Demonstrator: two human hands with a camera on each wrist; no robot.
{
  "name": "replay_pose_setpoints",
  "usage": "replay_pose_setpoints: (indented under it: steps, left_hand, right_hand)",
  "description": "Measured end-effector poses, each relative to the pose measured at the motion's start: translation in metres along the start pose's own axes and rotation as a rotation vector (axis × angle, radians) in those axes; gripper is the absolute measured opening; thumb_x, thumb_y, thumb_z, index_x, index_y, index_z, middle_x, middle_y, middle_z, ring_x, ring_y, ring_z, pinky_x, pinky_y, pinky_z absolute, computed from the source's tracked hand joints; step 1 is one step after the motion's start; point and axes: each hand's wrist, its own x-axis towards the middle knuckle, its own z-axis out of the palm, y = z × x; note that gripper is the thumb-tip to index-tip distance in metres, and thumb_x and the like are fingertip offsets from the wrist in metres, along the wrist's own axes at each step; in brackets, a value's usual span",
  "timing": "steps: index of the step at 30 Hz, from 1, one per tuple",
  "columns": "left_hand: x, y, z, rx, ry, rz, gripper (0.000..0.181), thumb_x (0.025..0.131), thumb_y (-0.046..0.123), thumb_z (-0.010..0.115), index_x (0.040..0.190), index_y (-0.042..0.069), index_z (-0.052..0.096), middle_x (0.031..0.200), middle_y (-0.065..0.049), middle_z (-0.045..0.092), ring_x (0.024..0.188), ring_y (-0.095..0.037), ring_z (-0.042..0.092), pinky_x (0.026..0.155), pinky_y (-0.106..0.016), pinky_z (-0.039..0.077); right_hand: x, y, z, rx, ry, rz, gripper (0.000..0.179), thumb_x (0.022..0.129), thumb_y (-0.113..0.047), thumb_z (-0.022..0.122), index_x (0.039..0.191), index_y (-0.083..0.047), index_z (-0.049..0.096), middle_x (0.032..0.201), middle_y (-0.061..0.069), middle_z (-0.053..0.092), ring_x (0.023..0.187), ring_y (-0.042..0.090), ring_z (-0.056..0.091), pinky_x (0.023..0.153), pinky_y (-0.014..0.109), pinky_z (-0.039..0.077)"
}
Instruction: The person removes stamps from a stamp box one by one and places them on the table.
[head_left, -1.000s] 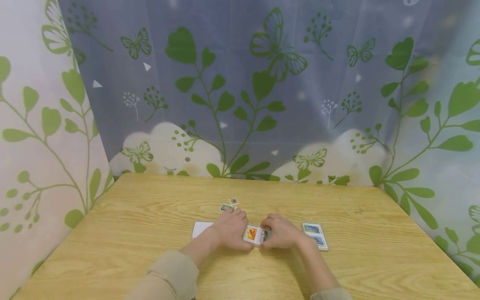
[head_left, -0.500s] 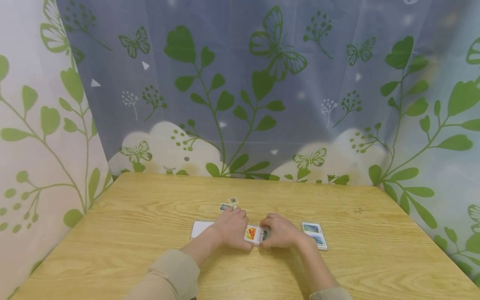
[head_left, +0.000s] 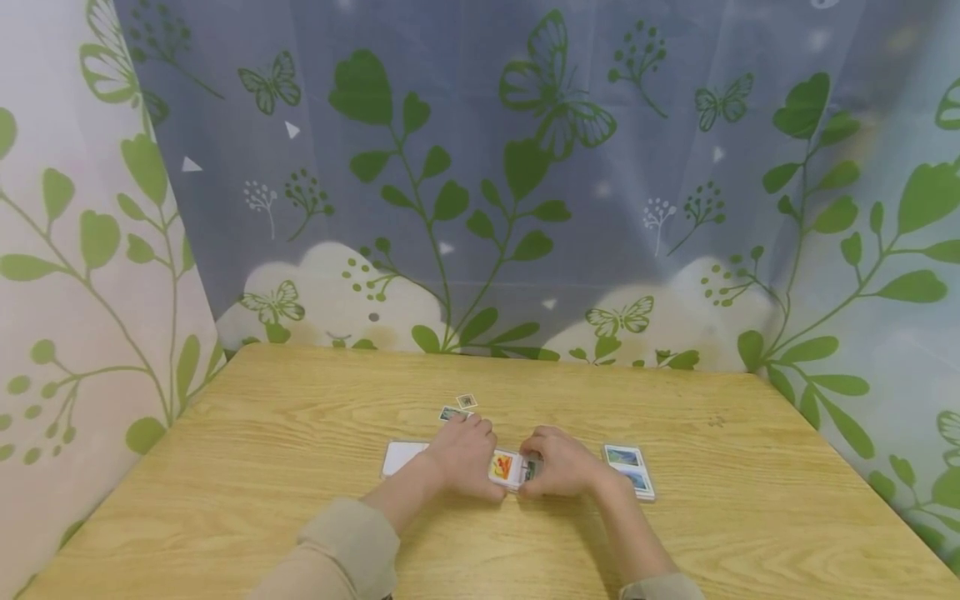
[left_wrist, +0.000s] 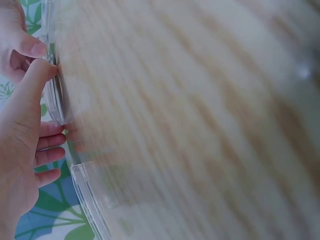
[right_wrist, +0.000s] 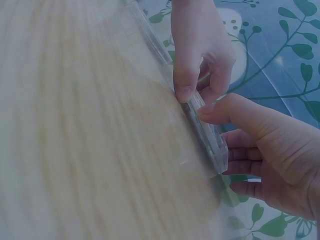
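Flat on the table is a clear plastic case [head_left: 504, 469] with an orange-and-yellow picture like a stamp inside, and a darker picture at its right end. My left hand [head_left: 461, 458] covers its left part, thumb on the near edge and fingers toward the far side. From the right, my right hand [head_left: 562, 463] grips the other end between thumb and fingers. The right wrist view shows the clear case [right_wrist: 212, 145] edge-on, with both thumbs close together on its near edge. Its far side is mostly hidden by the hands.
Left of the hands lies a case with a white face [head_left: 402, 458], partly under the left wrist. Another clear case [head_left: 630, 472] with two blue-green pictures lies to the right. Two small stamp-like pieces lie behind the left hand, a square one [head_left: 467, 401] and a wider one [head_left: 452, 413].
Almost nothing differs. The left hand has slid very slightly over the orange picture's left side; both hands otherwise keep their places on the case.
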Motion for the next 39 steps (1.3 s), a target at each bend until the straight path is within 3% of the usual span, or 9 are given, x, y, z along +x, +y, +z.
replay_pose_setpoints:
  steps: [11, 15, 19, 25, 31, 39]
  left_hand:
    - [-0.001, -0.001, -0.001, -0.024, 0.008, -0.005, 0.055, 0.067, 0.066, 0.054, 0.086, 0.015, 0.059, 0.084, 0.003, 0.051, 0.081, -0.014, 0.045, 0.076, -0.033, 0.040]
    - [-0.002, -0.001, -0.001, -0.029, 0.008, -0.009, 0.055, 0.068, 0.067, 0.054, 0.087, 0.015, 0.060, 0.085, 0.003, 0.052, 0.081, -0.014, 0.045, 0.076, -0.033, 0.040]
    - [-0.003, -0.001, -0.002, -0.039, 0.004, -0.006, 0.056, 0.069, 0.067, 0.054, 0.088, 0.014, 0.061, 0.086, 0.003, 0.053, 0.083, -0.014, 0.046, 0.079, -0.034, 0.040]
    - [-0.002, -0.002, -0.003, -0.041, -0.018, -0.002, 0.060, 0.070, 0.068, 0.053, 0.092, 0.013, 0.064, 0.091, 0.001, 0.055, 0.088, -0.015, 0.048, 0.084, -0.036, 0.040]
    - [-0.002, -0.003, -0.001, -0.041, -0.017, 0.012, 0.061, 0.072, 0.069, 0.051, 0.093, 0.013, 0.063, 0.090, 0.002, 0.054, 0.086, -0.015, 0.047, 0.083, -0.036, 0.040]
    - [-0.004, -0.003, -0.001, -0.054, -0.021, 0.010, 0.064, 0.072, 0.068, 0.051, 0.099, 0.012, 0.062, 0.093, 0.002, 0.053, 0.088, -0.015, 0.047, 0.083, -0.036, 0.039]
  right_hand:
    - [0.001, -0.002, -0.002, -0.027, 0.000, -0.002, 0.052, 0.064, -0.033, 0.072, 0.107, -0.004, 0.064, 0.093, -0.005, 0.052, 0.080, 0.011, 0.046, 0.069, 0.029, 0.043]
    - [0.002, -0.006, -0.004, -0.091, -0.007, -0.004, 0.052, 0.064, -0.034, 0.073, 0.106, -0.006, 0.063, 0.098, -0.002, 0.053, 0.090, 0.017, 0.048, 0.081, 0.039, 0.044]
    - [0.002, -0.010, -0.006, -0.160, -0.032, 0.014, 0.052, 0.064, -0.037, 0.074, 0.106, -0.008, 0.061, 0.102, 0.000, 0.052, 0.101, 0.023, 0.046, 0.093, 0.052, 0.037]
    - [0.004, -0.013, -0.007, -0.234, -0.057, 0.005, 0.059, 0.064, -0.040, 0.074, 0.113, -0.010, 0.060, 0.109, 0.001, 0.055, 0.108, 0.025, 0.046, 0.096, 0.053, 0.033]
    - [0.005, -0.018, -0.009, -0.274, -0.077, -0.008, 0.055, 0.063, -0.039, 0.075, 0.109, -0.011, 0.062, 0.099, -0.002, 0.054, 0.099, 0.022, 0.047, 0.088, 0.045, 0.037]
    - [0.006, -0.020, -0.009, -0.273, -0.100, 0.015, 0.055, 0.063, -0.038, 0.075, 0.109, -0.011, 0.061, 0.095, -0.002, 0.055, 0.087, 0.016, 0.049, 0.083, 0.043, 0.041]
